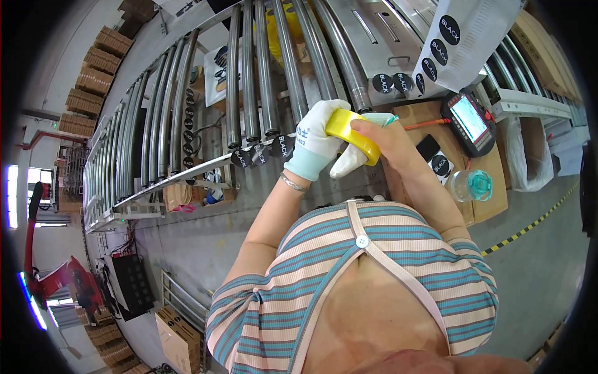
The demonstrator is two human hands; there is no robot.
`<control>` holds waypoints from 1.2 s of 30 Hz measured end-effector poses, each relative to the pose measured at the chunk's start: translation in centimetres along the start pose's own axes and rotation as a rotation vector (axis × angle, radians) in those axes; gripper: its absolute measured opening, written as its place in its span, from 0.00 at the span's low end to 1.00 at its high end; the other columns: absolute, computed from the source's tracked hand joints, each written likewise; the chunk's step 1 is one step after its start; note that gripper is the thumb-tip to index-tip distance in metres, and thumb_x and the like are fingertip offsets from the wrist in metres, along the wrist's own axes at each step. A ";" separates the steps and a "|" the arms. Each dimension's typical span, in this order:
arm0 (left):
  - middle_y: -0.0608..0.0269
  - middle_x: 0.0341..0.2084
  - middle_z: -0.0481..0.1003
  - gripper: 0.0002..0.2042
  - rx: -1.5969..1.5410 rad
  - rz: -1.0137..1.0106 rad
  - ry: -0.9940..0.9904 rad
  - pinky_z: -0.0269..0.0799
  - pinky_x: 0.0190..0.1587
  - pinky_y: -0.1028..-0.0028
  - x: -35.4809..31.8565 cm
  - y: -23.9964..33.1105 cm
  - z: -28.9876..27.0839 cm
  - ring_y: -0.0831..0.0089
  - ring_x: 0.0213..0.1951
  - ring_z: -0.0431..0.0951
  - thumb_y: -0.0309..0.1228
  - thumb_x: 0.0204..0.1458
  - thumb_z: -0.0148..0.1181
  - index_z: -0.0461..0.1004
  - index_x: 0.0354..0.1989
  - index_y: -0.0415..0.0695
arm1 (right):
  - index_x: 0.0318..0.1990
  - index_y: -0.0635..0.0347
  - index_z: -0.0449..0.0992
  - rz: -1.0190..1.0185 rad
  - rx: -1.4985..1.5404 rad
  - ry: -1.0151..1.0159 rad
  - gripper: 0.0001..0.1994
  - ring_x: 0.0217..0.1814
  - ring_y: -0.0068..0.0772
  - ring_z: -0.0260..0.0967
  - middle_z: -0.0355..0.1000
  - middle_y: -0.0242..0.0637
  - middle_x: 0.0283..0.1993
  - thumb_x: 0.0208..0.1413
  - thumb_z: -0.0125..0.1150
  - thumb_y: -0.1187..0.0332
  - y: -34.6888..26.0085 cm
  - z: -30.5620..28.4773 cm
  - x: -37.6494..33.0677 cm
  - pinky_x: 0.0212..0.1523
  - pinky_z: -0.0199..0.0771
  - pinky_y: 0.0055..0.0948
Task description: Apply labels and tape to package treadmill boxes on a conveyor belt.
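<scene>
Yellow tape roll [355, 132]: light, rigid ring, judged easily gripped by its rim. Was clasped between gloved left hand [317, 140] and bare right hand [387, 138], just below roller conveyor [261, 68].

yellow tape roll [352, 133] | white glove [316, 138] | striped pink-teal shirt [349, 280]

Warehouse packing line: roller conveyor [261, 68], stacked cardboard boxes [93, 68], handheld scanner [470, 121].
</scene>
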State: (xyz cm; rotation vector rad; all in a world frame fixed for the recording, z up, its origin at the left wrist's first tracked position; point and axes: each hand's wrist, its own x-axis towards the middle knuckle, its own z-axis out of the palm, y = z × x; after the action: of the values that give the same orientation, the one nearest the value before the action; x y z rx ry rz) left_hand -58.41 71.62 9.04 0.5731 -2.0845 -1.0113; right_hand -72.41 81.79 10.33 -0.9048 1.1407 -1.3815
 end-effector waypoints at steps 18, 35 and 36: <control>0.64 0.40 0.71 0.23 -0.165 0.033 -0.158 0.69 0.49 0.75 0.4 -0.2 -0.5 0.75 0.43 0.72 0.25 0.36 0.69 0.69 0.44 0.43 | 0.50 0.64 0.70 -0.090 0.088 -0.270 0.17 0.46 0.18 0.64 0.70 0.29 0.43 0.60 0.52 0.62 0.6 -1.8 -0.9 0.47 0.63 0.20; 0.61 0.40 0.72 0.20 -0.706 -0.221 0.010 0.70 0.49 0.74 -0.5 -2.3 0.1 0.73 0.42 0.73 0.22 0.45 0.63 0.68 0.49 0.39 | 0.49 0.63 0.71 -0.201 0.012 -0.209 0.16 0.41 0.15 0.65 0.71 0.27 0.39 0.60 0.51 0.62 1.6 -0.1 -0.6 0.41 0.64 0.18; 0.62 0.40 0.72 0.19 -0.984 -0.375 -0.061 0.70 0.49 0.75 -0.5 -2.6 0.1 0.74 0.42 0.73 0.20 0.46 0.61 0.68 0.49 0.39 | 0.49 0.63 0.70 -0.178 0.024 -0.203 0.16 0.41 0.15 0.65 0.71 0.27 0.39 0.60 0.50 0.62 1.2 0.1 -0.9 0.42 0.64 0.19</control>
State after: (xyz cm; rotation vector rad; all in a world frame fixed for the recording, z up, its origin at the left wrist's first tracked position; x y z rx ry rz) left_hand -58.01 70.43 6.69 0.4023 -1.2756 -2.0774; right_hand -71.91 82.74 9.29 -1.1242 0.9059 -1.4069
